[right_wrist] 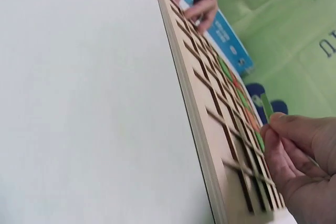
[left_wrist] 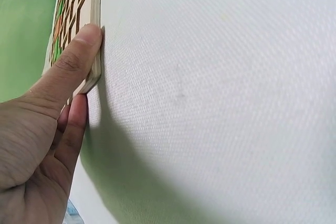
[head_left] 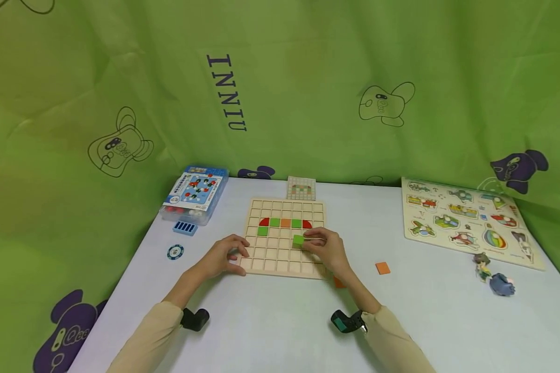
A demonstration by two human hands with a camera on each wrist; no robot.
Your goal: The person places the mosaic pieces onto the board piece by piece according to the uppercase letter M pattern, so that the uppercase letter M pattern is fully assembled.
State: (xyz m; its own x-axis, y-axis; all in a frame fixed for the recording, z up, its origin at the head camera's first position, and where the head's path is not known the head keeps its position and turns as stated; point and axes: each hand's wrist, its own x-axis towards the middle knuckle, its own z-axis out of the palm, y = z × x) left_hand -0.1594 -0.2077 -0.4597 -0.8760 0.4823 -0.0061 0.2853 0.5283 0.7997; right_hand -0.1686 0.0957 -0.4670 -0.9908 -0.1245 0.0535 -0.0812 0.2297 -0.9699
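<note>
A wooden grid board lies on the white table. Set in its cells are a red rounded tile, a green tile, an orange tile, another green and another red one along one row, with a green tile below at left. My left hand holds the board's near left corner, thumb on the front edge and fingers along the side. Between thumb and fingertips my right hand pinches a green square tile, above the board's right half.
Behind the board lies a pattern card. Loose orange tiles lie to the right, one in full view, one partly under the right wrist. A boxed set and poker chip are left; a picture puzzle and figurines right.
</note>
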